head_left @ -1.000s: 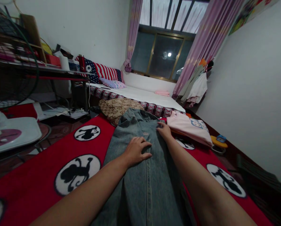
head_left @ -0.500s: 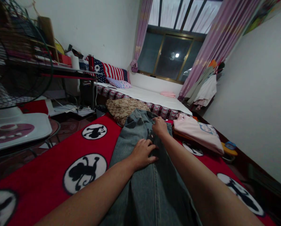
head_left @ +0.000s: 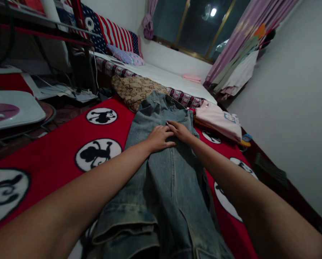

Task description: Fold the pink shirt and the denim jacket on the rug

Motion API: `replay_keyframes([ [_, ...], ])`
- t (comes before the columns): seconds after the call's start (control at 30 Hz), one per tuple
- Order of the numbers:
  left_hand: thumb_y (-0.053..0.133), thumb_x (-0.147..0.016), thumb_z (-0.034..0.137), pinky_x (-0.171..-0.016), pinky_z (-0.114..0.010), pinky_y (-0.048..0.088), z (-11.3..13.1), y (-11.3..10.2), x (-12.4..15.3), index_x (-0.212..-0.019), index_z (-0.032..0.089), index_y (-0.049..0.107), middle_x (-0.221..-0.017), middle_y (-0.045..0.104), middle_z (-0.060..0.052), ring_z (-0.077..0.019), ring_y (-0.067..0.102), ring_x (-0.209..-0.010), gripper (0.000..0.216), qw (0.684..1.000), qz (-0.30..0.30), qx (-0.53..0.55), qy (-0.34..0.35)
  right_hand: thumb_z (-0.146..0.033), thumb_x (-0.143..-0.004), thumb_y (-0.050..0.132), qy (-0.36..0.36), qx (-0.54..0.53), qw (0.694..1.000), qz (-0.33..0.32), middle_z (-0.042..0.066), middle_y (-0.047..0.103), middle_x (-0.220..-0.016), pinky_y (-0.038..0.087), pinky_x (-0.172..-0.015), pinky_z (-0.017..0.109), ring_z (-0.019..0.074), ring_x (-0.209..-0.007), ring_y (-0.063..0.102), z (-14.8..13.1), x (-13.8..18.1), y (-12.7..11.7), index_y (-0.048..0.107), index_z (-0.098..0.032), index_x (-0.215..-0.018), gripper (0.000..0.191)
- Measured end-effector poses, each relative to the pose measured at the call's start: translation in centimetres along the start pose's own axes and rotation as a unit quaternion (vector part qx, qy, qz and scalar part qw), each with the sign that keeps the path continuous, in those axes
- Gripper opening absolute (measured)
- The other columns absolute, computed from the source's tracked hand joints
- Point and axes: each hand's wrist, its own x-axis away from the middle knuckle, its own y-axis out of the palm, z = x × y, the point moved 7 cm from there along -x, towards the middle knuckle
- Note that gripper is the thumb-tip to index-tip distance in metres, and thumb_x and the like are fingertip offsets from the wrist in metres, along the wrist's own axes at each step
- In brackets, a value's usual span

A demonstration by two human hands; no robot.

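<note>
A pair of blue denim jeans (head_left: pixel 161 172) lies lengthwise in front of me, its waistband at the far end and its legs toward me. My left hand (head_left: pixel 160 138) rests on the front below the waist, fingers curled against the denim at the fly, thumb lower down. My right hand (head_left: pixel 180 131) meets it from the right, its closed fingertips at the fly just by the left fingers. Any small part between the fingertips is hidden. Near my left forearm, a cuffed leg end (head_left: pixel 125 228) is folded up.
Red blanket (head_left: pixel 55 151) with round monkey prints lies under the jeans. Beyond the waistband is a brown patterned cushion (head_left: pixel 136 88). Folded pink clothing (head_left: pixel 217 120) sits to the right. A fan base (head_left: pixel 17 108) and a desk stand left; a white-topped bed (head_left: pixel 161 73) is behind.
My right hand has moved down the fly from near the waistband, and both hands are now together. The view has tilted downward, showing more of the jeans' legs.
</note>
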Motion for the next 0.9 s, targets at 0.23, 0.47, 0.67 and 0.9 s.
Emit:
replay_keyframes([
  [0.23,0.058,-0.087,0.046,-0.099,-0.039,0.033,-0.2,0.1,0.1,-0.127,0.026,0.061,-0.117,0.058,-0.007,-0.0255,0.05,-0.11,0.045,1.0,0.014,0.013,-0.004,-0.045,-0.093,0.051,-0.094,-0.112,0.986,0.078,0.007,0.042,-0.15,0.026,-0.116,0.043,0.023,-0.14,0.036,-7.1,14.2,-2.5,0.045,-0.023,-0.142,0.054],
  [0.47,0.062,-0.085,0.046,-0.099,-0.038,0.035,0.2,-0.2,0.3,-0.123,0.024,0.064,-0.115,0.058,-0.008,-0.0253,0.052,-0.11,0.044,1.0,0.019,0.013,0.003,-0.033,-0.099,0.04,-0.124,-0.167,0.976,-0.062,0.001,0.044,-0.149,0.023,-0.118,0.045,0.0214,-0.139,0.038,-14.5,23.7,-2.0,0.048,-0.034,-0.139,0.041],
  [0.67,0.062,-0.086,0.036,-0.099,-0.038,0.038,0.6,-0.9,0.6,-0.116,0.02,0.067,-0.115,0.058,-0.009,-0.0241,0.053,-0.112,0.035,0.998,0.049,0.029,0.024,-0.012,-0.093,0.041,-0.118,-0.137,0.983,-0.017,0.002,0.055,-0.14,0.034,-0.113,0.048,0.0204,-0.134,0.046,-11.7,26.0,-4.0,0.057,-0.037,-0.13,0.047],
  [0.9,0.067,-0.082,0.028,-0.102,-0.039,0.04,0.7,-1.6,0.7,-0.103,0.02,0.072,-0.113,0.059,-0.009,-0.0237,0.052,-0.115,0.023,0.993,0.083,0.068,0.045,-0.011,-0.084,0.055,-0.123,-0.084,0.979,-0.141,0.001,0.053,-0.142,0.026,-0.114,0.058,0.0257,-0.141,0.035,-12.0,26.6,-3.6,0.058,-0.04,-0.13,0.055],
])
